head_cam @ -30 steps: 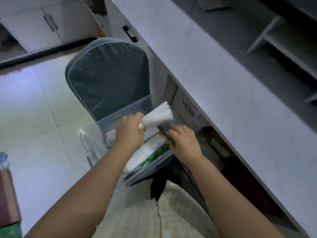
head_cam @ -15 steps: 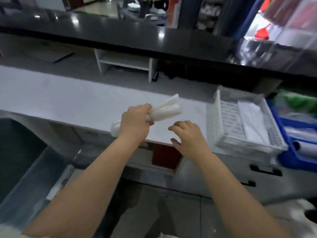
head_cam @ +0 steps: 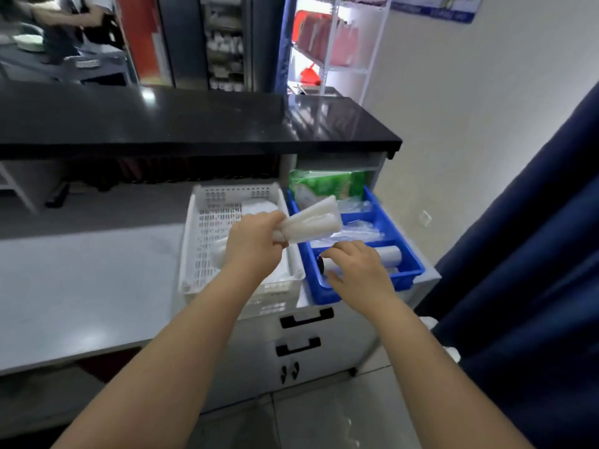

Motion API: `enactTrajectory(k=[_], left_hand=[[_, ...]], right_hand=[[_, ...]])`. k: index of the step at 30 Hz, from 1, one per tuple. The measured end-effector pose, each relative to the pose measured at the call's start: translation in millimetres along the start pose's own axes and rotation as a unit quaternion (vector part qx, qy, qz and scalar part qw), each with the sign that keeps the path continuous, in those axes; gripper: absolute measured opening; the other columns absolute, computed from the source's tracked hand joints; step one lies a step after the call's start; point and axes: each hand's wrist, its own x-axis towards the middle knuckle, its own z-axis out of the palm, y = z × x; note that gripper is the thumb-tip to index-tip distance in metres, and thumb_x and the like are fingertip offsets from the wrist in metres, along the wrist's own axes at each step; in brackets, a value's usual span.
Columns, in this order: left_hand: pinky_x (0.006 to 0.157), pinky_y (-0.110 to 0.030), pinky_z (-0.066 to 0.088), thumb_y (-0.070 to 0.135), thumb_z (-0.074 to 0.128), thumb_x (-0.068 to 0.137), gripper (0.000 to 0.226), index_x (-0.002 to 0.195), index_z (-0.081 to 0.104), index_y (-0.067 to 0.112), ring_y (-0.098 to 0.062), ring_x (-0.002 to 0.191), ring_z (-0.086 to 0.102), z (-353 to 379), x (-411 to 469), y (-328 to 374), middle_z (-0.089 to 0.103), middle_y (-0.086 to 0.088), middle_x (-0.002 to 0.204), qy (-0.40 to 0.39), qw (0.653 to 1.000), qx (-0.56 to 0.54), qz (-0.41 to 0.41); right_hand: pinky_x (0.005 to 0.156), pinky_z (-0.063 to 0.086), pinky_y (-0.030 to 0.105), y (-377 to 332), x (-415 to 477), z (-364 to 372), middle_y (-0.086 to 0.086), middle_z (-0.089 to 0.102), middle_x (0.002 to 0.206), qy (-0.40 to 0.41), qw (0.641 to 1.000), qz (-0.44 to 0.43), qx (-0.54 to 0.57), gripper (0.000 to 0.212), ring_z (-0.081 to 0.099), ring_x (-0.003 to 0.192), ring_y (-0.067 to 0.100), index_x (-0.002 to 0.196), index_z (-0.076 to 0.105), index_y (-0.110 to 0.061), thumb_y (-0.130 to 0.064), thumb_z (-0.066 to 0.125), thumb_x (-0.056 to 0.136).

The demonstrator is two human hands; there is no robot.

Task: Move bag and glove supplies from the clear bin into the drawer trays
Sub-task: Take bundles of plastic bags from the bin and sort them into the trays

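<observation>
My left hand (head_cam: 256, 241) grips a white folded bundle of bags (head_cam: 312, 222), held in the air over the gap between a white perforated tray (head_cam: 207, 241) and a blue tray (head_cam: 405, 270). My right hand (head_cam: 356, 267) hovers over the front of the blue tray, fingers apart and empty. The blue tray holds a white roll (head_cam: 389, 254), clear plastic bags (head_cam: 359, 230) and a green package (head_cam: 327, 186) at its back. White sheets lie in the white tray (head_cam: 259, 207). The clear bin is out of view.
Both trays rest on a grey counter (head_cam: 81, 286) under a black upper counter (head_cam: 194, 121). Below them are drawers with black handles (head_cam: 306, 317). A dark blue curtain (head_cam: 518, 270) hangs on the right. A person stands far back left.
My view swung from the clear bin on the chair, across the counter, to the trays. My left hand carried the white bundle from the bin to above the trays; my right hand came along empty.
</observation>
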Motion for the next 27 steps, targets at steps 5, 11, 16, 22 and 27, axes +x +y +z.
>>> enactTrajectory(k=[5, 11, 16, 22, 27], left_hand=[[0.065, -0.036, 0.044, 0.020, 0.066, 0.071, 0.030, 0.099, 0.062, 0.029, -0.025, 0.081, 0.053, 44.7, 49.1, 22.8, 0.063, 0.004, 0.082, -0.011, 0.999, 0.025, -0.020], [0.062, -0.034, 0.044, 0.019, 0.064, 0.067, 0.027, 0.092, 0.061, 0.028, -0.022, 0.076, 0.052, 89.6, 110.6, 7.2, 0.062, 0.007, 0.078, -0.008, 0.999, 0.028, -0.028], [0.068, -0.033, 0.044, 0.015, 0.063, 0.071, 0.035, 0.103, 0.063, 0.028, -0.023, 0.087, 0.054, 134.6, 158.8, 0.1, 0.062, 0.010, 0.089, -0.046, 0.999, -0.011, -0.026], [0.081, -0.041, 0.046, 0.016, 0.064, 0.069, 0.036, 0.105, 0.065, 0.023, -0.028, 0.095, 0.056, 159.8, 187.1, 6.2, 0.068, 0.001, 0.101, -0.080, 0.997, 0.008, -0.015], [0.080, -0.039, 0.045, 0.014, 0.064, 0.070, 0.036, 0.106, 0.066, 0.022, -0.028, 0.095, 0.055, 166.9, 190.6, 9.5, 0.068, 0.002, 0.103, -0.060, 0.997, 0.018, -0.047]], right_hand=[[0.090, 0.043, 0.041, 78.1, 31.6, 5.7, 0.002, 0.063, 0.113, -0.014, 1.000, 0.012, 0.015, 0.032, 0.053, 0.106, 0.026, 0.114, 0.064, -0.016, -0.013, 0.066, 0.082], [0.092, 0.037, 0.038, 143.9, 100.9, 43.2, 0.000, 0.059, 0.122, -0.085, 0.996, 0.028, -0.007, 0.038, 0.048, 0.110, 0.025, 0.126, 0.056, -0.023, -0.015, 0.059, 0.089], [0.094, 0.040, 0.041, 179.9, 154.8, 83.5, 0.003, 0.051, 0.137, -0.230, 0.972, 0.038, -0.039, 0.051, 0.043, 0.121, 0.028, 0.137, 0.047, -0.028, -0.017, 0.060, 0.089], [0.106, 0.036, 0.042, 200.0, 184.2, 126.8, 0.008, 0.042, 0.145, -0.364, 0.931, 0.024, -0.033, 0.070, 0.039, 0.128, 0.033, 0.141, 0.040, -0.029, -0.018, 0.069, 0.078], [0.107, 0.029, 0.048, 213.6, 184.0, 145.1, 0.006, 0.044, 0.135, -0.373, 0.927, 0.005, -0.018, 0.073, 0.038, 0.120, 0.032, 0.136, 0.041, -0.028, -0.021, 0.071, 0.070]])
